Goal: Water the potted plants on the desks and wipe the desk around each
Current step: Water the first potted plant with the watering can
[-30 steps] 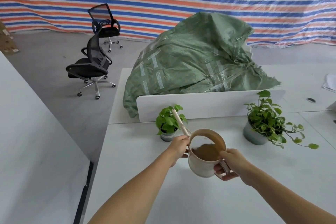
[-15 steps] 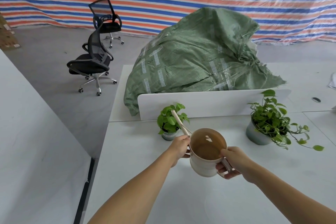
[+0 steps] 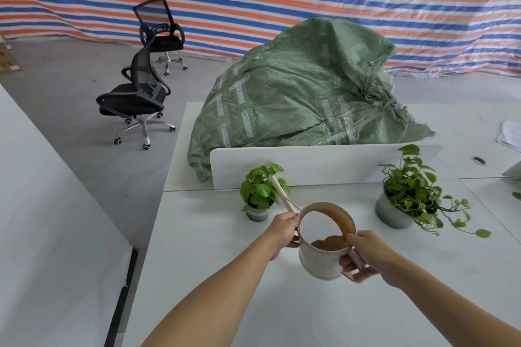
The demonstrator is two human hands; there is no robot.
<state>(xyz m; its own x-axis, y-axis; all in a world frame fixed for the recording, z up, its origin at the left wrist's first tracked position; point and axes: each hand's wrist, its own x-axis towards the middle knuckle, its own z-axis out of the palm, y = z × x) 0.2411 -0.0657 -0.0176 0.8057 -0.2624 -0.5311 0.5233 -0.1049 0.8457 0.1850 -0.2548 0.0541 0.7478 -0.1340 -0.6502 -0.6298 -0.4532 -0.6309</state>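
A cream watering can [image 3: 321, 259] with a long thin spout is held above the white desk [image 3: 214, 276]. My right hand [image 3: 363, 256] grips its handle on the right side. My left hand [image 3: 282, 229] holds the can's left side at the base of the spout. The spout tip reaches into the leaves of a small potted plant [image 3: 260, 191] in a grey pot. A larger trailing plant [image 3: 408, 197] in a grey-blue pot stands to the right. Water shows inside the can.
A low white divider [image 3: 324, 162] runs behind the plants. A big green woven sack [image 3: 304, 93] lies on the desk beyond it. Two black office chairs [image 3: 141, 93] stand on the floor at the left. Another white desk [image 3: 42, 234] lies at the left.
The can has tilted a little further towards the small plant, and the water inside has shifted. The camera view has shifted slightly.
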